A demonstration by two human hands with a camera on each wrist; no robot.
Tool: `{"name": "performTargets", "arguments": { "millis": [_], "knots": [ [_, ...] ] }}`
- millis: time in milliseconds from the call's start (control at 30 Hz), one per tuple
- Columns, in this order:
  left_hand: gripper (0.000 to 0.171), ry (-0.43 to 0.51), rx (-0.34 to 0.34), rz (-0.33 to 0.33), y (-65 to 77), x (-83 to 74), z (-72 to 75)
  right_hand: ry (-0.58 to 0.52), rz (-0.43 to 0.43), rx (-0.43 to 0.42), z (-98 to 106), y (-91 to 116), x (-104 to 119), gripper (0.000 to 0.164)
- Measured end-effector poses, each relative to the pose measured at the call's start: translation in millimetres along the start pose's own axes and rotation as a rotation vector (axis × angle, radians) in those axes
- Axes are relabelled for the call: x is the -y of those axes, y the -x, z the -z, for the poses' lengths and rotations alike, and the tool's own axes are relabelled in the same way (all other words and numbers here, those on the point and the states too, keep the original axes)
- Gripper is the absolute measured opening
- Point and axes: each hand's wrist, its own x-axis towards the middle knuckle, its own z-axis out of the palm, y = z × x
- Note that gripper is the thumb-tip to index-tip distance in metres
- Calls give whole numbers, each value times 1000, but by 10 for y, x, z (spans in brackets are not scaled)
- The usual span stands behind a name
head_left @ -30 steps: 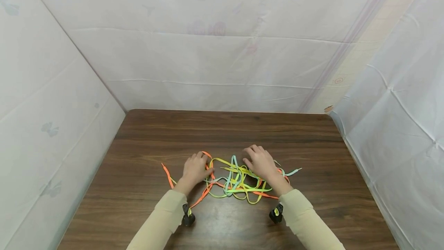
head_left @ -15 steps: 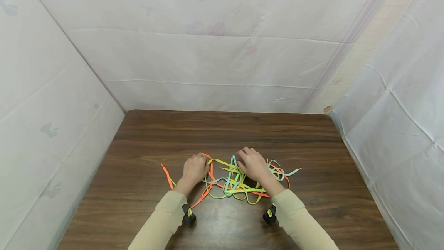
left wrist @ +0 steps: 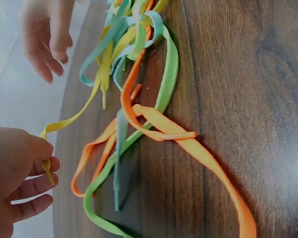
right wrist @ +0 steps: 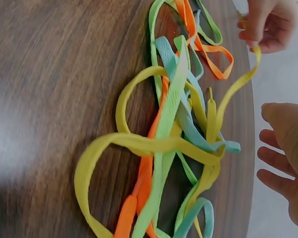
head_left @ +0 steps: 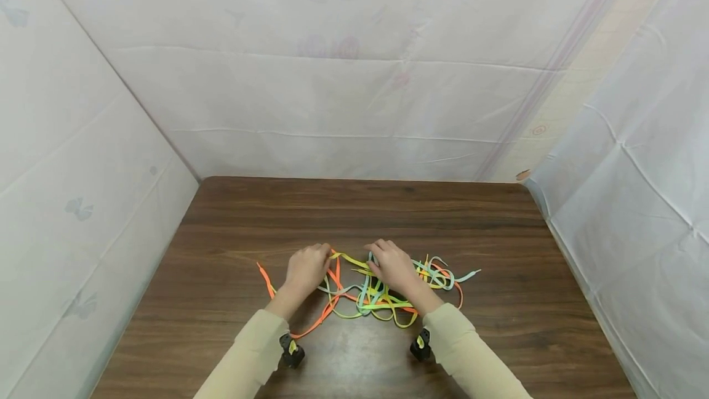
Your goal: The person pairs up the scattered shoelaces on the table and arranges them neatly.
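Several flat shoelaces lie tangled on the wooden table. My left hand (head_left: pixel 308 270) pinches the end of the yellow shoelace (left wrist: pixel 72 119) between thumb and forefinger; its tip pokes out below the thumb in the left wrist view. From those fingers the lace runs raised to the tangle. My right hand (head_left: pixel 394 268) hovers over the far side of the pile with fingers apart and nothing between them, as the right wrist view shows. Orange (left wrist: pixel 208 161), green (left wrist: pixel 169 74) and light blue (right wrist: pixel 188 129) shoelaces cross beneath and around the yellow one.
The brown wooden table (head_left: pixel 354 208) reaches back to a pale sheet wall (head_left: pixel 310 97). Similar sheets hang at the left (head_left: pixel 83 171) and right (head_left: pixel 631 159). A small black wrist camera (head_left: pixel 292 353) sits at the left cuff, another (head_left: pixel 421 346) at the right.
My left hand has lifted the yellow lace end and shifted slightly left. My right hand has moved left over the tangle, uncovering light blue and yellow loops on the right.
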Motion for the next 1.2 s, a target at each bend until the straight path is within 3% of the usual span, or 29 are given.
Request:
{"name": "performTargets", "arguments": {
  "millis": [267, 633, 933, 1200],
  "knots": [
    [7, -16, -115, -81, 71, -2, 156, -52, 12, 41, -91, -6, 75, 34],
    [7, -35, -181, -127, 87, 18, 266, -53, 28, 62, -186, -27, 137, 33],
    [7, -1, -197, -100, 86, 53, 325, -28, 48, 20, -235, -27, 141, 6],
    [7, 0, -226, -75, 110, 148, 315, -34, 59, -35, -185, -4, 116, 5]
  ]
}}
